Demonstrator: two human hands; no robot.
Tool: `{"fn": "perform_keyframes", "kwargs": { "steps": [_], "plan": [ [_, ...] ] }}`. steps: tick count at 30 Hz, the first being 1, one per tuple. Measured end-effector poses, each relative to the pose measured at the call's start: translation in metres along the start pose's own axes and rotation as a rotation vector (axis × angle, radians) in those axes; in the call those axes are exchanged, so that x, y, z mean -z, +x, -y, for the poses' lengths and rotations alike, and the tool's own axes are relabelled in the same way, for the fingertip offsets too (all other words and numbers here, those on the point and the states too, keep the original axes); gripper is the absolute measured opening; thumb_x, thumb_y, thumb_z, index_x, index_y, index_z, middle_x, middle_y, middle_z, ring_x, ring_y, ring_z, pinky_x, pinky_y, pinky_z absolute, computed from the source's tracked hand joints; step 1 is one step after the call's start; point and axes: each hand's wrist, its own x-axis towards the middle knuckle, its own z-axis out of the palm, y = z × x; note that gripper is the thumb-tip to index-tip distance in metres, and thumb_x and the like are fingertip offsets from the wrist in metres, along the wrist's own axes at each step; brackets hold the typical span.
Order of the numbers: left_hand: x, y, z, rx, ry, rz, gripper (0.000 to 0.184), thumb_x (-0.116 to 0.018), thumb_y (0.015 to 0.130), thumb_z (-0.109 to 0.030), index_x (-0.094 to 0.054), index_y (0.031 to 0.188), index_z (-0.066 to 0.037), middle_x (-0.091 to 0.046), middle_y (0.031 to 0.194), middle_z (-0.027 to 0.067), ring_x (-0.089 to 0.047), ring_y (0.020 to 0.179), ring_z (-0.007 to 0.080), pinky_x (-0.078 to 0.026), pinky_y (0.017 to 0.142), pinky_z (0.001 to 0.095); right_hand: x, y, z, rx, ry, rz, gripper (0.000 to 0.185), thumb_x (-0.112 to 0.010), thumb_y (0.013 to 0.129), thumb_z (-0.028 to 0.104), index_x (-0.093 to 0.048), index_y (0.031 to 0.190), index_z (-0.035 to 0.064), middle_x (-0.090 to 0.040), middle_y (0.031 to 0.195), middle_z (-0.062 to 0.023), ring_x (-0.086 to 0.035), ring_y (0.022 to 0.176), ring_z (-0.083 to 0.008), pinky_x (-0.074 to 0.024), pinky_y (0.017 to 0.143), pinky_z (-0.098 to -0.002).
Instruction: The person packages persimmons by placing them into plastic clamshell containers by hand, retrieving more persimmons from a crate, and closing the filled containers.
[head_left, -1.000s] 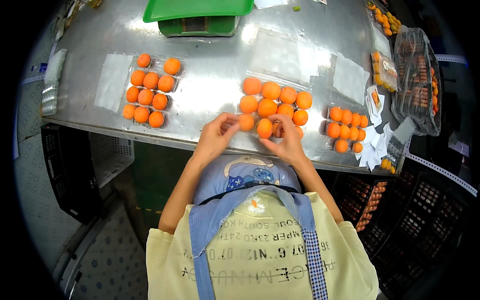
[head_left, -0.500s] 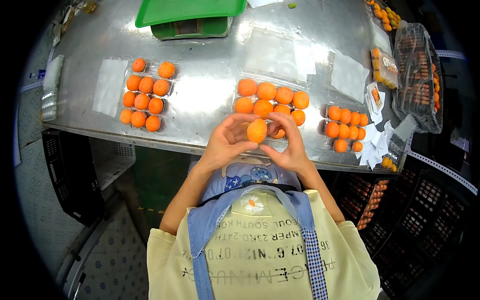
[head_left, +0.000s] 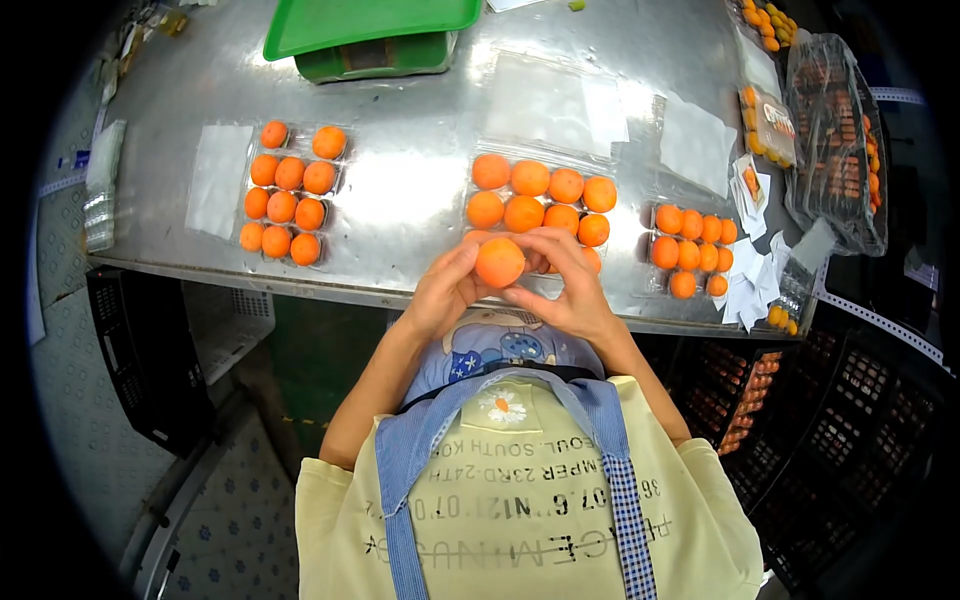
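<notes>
One orange fruit (head_left: 500, 262) is held up between my two hands, just in front of the middle clear tray. My left hand (head_left: 447, 288) has its fingers and thumb round the fruit's left side. From the right, the fingers and thumb of my right hand (head_left: 568, 282) close on the same fruit. Behind them the middle tray (head_left: 545, 152) holds several orange fruits, its front row partly hidden by my hands. Its lid (head_left: 535, 100) lies folded back on the metal table (head_left: 400, 180).
At the left lies another tray of fruits (head_left: 290, 174), and at the right a third (head_left: 689, 253). A green scale (head_left: 375, 55) stands at the back. White paper slips (head_left: 745, 285), packed fruit (head_left: 768, 128) and a plastic-wrapped crate (head_left: 830, 150) line the right side. Crates stand below the table.
My hands have come together from either side of the tray's front row. They have lifted one fruit out over the table's front edge and turned it.
</notes>
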Motion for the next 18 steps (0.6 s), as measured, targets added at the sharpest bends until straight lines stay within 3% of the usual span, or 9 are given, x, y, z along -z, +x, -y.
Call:
{"fn": "perform_keyframes", "kwargs": {
  "steps": [5, 8, 11, 14, 18],
  "plan": [
    [0.001, 0.001, 0.010, 0.051, 0.191, -0.136, 0.047, -0.038, 0.100, -0.036, -0.044, 0.131, -0.001, -0.053, 0.122, 0.0147, -0.055, 0.111, 0.0212, -0.049, 0.089, 0.0331, -0.004, 0.001, -0.004, 0.047, -0.118, -0.020, 0.054, -0.078, 0.070, 0.015, -0.055, 0.118, 0.0023, -0.054, 0.110, -0.0122, -0.056, 0.092, -0.0209, -0.0473, 0.073, -0.0301],
    [0.000, 0.000, 0.011, 0.096, 0.339, -0.130, 0.049, -0.037, 0.100, -0.038, -0.040, 0.134, -0.003, -0.051, 0.125, 0.0157, -0.057, 0.107, 0.0210, -0.050, 0.085, 0.0338, -0.005, -0.005, -0.012, 0.034, -0.204, -0.017, 0.053, -0.077, 0.068, 0.015, -0.056, 0.116, 0.0027, -0.055, 0.109, -0.0122, -0.057, 0.095, -0.0231, -0.0463, 0.075, -0.0327],
    [-0.001, -0.004, 0.005, 0.180, 0.653, -0.306, 0.044, -0.042, 0.099, -0.035, -0.043, 0.133, -0.007, -0.055, 0.121, 0.0136, -0.060, 0.091, 0.0155, -0.050, 0.072, 0.0284, -0.002, -0.011, -0.019, 0.033, -0.384, -0.037, 0.052, -0.076, 0.065, 0.015, -0.057, 0.112, 0.0039, -0.056, 0.107, -0.0127, -0.055, 0.095, -0.0289, -0.0442, 0.079, -0.0371],
    [0.014, -0.005, 0.004, 0.079, 0.718, -0.398, 0.038, -0.047, 0.097, -0.028, -0.048, 0.128, -0.006, -0.060, 0.112, 0.0101, -0.058, 0.075, 0.0112, -0.046, 0.061, 0.0230, -0.002, -0.012, -0.029, 0.054, -0.526, -0.042, 0.050, -0.074, 0.063, 0.014, -0.058, 0.110, 0.0054, -0.056, 0.105, -0.0109, -0.054, 0.094, -0.0293, -0.0413, 0.081, -0.0384],
    [0.025, -0.006, 0.001, 0.014, 0.698, -0.428, 0.031, -0.051, 0.094, -0.020, -0.052, 0.123, -0.006, -0.063, 0.106, 0.0082, -0.056, 0.077, 0.0095, -0.046, 0.064, 0.0222, -0.011, -0.010, -0.053, 0.138, -0.622, -0.038, 0.050, -0.073, 0.062, 0.012, -0.059, 0.109, 0.0080, -0.056, 0.102, -0.0070, -0.052, 0.094, -0.0261, -0.0382, 0.080, -0.0372]
  ]
}}
